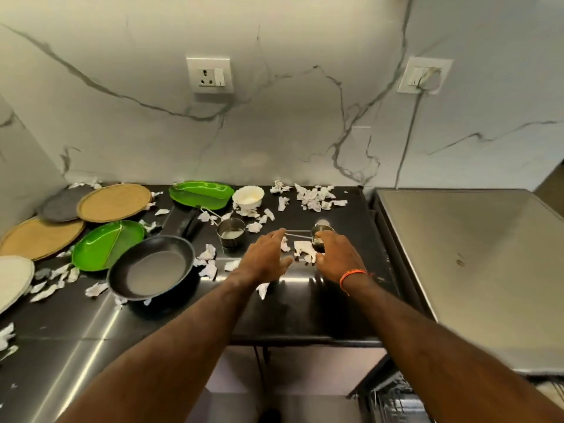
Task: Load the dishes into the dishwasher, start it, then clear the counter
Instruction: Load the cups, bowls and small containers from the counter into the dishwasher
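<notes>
Hands are reaching out over a dark counter (305, 306) littered with torn paper scraps (311, 196), seen from the head camera. The right hand (337, 254) is curling over a small steel measuring cup (320, 236) and appears to be gripping its bowl, though the fingers are hiding the contact. The cup's wire handle (297, 234) is running leftward from the bowl, its long axis lying across the view, and is ending just at the fingertips of the left hand (265, 256), which is spread flat with fingers apart, holding nothing. A second measuring cup (231, 232) is standing near, left of that hand, with the black frying pan (152, 267) nearer the counter's front edge. The dishwasher rack (393, 398) is showing low at right, on the right arm's side, so that arm looks better placed for the carry.
</notes>
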Demonstrator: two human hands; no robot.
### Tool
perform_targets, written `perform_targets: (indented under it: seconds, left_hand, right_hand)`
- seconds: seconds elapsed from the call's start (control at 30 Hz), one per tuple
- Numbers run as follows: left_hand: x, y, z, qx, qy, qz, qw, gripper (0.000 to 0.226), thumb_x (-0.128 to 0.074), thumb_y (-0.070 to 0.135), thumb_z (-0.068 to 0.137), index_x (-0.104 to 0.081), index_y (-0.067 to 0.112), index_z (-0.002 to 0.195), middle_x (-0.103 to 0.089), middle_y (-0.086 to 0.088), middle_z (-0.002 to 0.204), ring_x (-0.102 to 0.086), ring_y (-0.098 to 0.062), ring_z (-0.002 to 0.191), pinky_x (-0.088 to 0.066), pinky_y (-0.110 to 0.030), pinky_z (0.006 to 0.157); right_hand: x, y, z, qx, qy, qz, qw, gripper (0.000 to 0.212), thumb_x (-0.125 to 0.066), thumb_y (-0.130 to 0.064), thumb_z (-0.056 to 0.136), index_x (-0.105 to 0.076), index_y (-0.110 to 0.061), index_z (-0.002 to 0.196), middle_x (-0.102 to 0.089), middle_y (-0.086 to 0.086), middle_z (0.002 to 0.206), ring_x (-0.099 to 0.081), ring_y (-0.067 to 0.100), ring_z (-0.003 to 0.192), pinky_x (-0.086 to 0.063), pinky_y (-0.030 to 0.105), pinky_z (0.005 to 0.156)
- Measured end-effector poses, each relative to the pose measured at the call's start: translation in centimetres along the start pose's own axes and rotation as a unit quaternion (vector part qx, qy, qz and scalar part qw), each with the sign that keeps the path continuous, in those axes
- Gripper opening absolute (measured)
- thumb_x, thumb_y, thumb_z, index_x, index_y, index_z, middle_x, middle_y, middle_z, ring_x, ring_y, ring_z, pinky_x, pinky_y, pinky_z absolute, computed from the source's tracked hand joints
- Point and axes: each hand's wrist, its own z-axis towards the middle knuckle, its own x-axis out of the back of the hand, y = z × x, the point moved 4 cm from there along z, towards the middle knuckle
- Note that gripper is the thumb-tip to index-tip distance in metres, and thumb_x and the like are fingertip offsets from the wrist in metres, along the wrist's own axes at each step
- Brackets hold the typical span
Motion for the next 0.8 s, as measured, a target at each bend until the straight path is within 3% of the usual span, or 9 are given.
perform_targets:
  seconds: [0.17,0.33,0.4,0.57,0.67,0.8]
  left_hand:
    - [-0.6,-1.3,5.6,-0.029,-0.017,-0.006,0.999,0.08,-0.066,0.042,0.092,-0.028,0.017,0.158,-0.039,-0.007,0.16,-0.036,-0.026,0.146,-0.032,-0.047,0.12]
    - [-1.5,-0.7,10.6,-0.079,-0.057,0.027,0.995,0.078,-0.067,0.044,0.091,-0.031,0.021,0.157,-0.04,-0.004,0.159,-0.036,-0.026,0.145,-0.033,-0.051,0.118]
    - [-2.1,-0.2,12.2,-0.093,-0.079,0.045,0.992,0.078,-0.067,0.045,0.09,-0.033,0.021,0.156,-0.041,-0.002,0.159,-0.037,-0.026,0.145,-0.034,-0.05,0.117]
    - [-3.7,1.0,14.7,-0.112,-0.149,0.023,0.982,0.082,-0.071,0.04,0.086,-0.033,0.021,0.156,-0.043,-0.003,0.157,-0.041,-0.025,0.143,-0.036,-0.047,0.116]
    - [-3.7,2.1,14.9,-0.129,-0.178,0.003,0.976,0.082,-0.074,0.03,0.084,-0.035,0.016,0.155,-0.05,-0.007,0.152,-0.048,-0.025,0.137,-0.042,-0.039,0.112]
    - [-2.8,4.4,14.2,-0.152,-0.207,-0.049,0.965,0.076,-0.074,0.022,0.083,-0.042,0.017,0.151,-0.06,-0.004,0.139,-0.058,-0.024,0.126,-0.048,-0.038,0.106]
  right_hand:
    - [-2.5,3.9,4.3,-0.091,-0.035,-0.022,0.995,0.086,-0.076,-0.035,0.081,-0.031,-0.018,0.152,-0.024,0.007,0.162,-0.036,0.032,0.141,-0.038,0.045,0.113]
    - [-4.9,7.0,7.6,-0.162,-0.087,0.044,0.982,0.114,-0.085,-0.042,0.074,-0.014,-0.015,0.159,-0.022,0.008,0.164,-0.027,0.03,0.148,-0.03,0.043,0.119]
    - [-5.6,7.5,8.6,-0.173,-0.092,0.05,0.979,0.111,-0.084,-0.043,0.075,-0.015,-0.018,0.159,-0.031,0.007,0.161,-0.032,0.031,0.146,-0.034,0.046,0.116]
    - [-5.9,8.0,9.7,-0.184,-0.049,0.08,0.978,0.084,-0.086,-0.037,0.069,-0.044,-0.022,0.14,-0.059,0.006,0.136,-0.055,0.028,0.123,-0.048,0.044,0.102]
    - [-5.0,7.8,8.9,-0.167,-0.015,0.143,0.975,0.08,-0.086,-0.025,0.068,-0.045,-0.02,0.136,-0.053,0.004,0.134,-0.054,0.02,0.119,-0.045,0.032,0.102]
    - [-2.4,7.8,6.6,-0.135,0.011,0.188,0.973,0.078,-0.084,-0.019,0.068,-0.044,-0.023,0.134,-0.046,0.001,0.133,-0.051,0.015,0.119,-0.04,0.023,0.101]
